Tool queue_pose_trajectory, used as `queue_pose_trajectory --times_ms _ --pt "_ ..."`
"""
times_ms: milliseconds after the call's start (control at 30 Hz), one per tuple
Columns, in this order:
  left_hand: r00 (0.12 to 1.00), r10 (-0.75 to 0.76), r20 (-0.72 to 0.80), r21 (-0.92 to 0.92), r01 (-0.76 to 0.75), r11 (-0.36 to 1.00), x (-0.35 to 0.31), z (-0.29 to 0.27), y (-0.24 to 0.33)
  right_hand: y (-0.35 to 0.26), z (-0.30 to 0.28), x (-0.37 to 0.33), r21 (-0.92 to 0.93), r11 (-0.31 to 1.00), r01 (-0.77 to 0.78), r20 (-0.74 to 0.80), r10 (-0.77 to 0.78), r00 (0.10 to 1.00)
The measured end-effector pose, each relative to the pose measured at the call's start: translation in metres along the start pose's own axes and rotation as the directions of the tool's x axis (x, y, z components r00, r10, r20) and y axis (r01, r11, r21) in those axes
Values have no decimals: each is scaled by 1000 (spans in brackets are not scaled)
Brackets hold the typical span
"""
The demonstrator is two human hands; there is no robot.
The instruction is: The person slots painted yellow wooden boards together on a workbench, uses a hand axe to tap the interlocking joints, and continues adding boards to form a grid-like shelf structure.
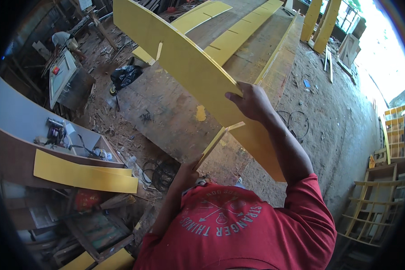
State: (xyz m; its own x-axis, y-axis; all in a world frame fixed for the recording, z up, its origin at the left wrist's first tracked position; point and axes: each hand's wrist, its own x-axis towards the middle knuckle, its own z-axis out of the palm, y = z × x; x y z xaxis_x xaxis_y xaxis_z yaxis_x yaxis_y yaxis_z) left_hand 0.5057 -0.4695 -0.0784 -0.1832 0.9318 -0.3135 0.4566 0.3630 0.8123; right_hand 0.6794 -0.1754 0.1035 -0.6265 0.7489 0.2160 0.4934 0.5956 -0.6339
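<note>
A long yellow wooden panel stands on edge, slanting from upper left to lower right in front of me. My right hand grips its upper edge, thumb on the near face. My left hand is closed round the near end of a narrow yellow board, seen nearly edge-on. That board's far end meets the panel at a pale slot; how deep it sits in there I cannot tell. Another pale slot shows farther left on the panel. Beneath lies a stained wooden worktable.
Behind the panel lie a slotted yellow board and a curved yellow piece. A black plastic bag sits by the table's left edge. To the left, a cabinet box holds a power tool. Cable coils lie below.
</note>
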Motion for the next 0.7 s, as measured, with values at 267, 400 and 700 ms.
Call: queue_pose_trajectory --times_ms 267,400,700 --pt "979 178 -103 -59 -185 981 8 2 -35 -21 23 21 -107 993 38 62 -32 998" --pt "993 82 -86 -69 -88 994 3 4 -22 -23 37 28 -128 992 -4 101 17 995" --pt "994 102 -25 -27 -103 994 6 3 -12 24 101 21 -179 983 -49 118 71 990"
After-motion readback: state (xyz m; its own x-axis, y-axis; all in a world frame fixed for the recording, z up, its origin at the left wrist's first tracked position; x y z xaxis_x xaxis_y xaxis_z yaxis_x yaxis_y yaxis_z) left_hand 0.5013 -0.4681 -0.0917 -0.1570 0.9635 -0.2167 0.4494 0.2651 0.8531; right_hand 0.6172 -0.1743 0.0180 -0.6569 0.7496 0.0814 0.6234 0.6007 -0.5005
